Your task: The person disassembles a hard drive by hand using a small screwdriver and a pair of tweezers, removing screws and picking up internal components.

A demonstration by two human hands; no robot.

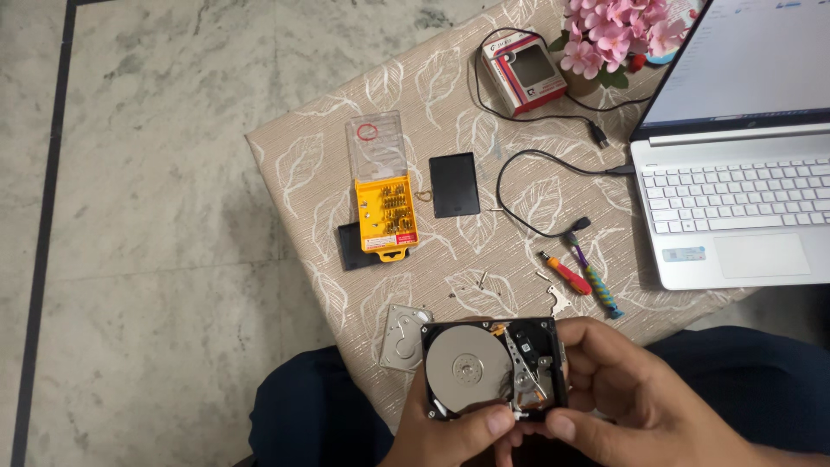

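Both hands, left (450, 424) and right (618, 389), pinch the opened hard drive (494, 367) near the desk (450, 104) edge; its lid (403, 337) lies off just left, platter bared, inner parts unremoved.

Laptop (735, 173) screen cut off top and right — small parts (471, 281) on cloth indistinct.

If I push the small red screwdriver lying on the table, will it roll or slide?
The red screwdriver would probably roll, since its handle looks round. The patterned cloth may slow it. It looks light, and the striped screwdriver beside it could stop it.
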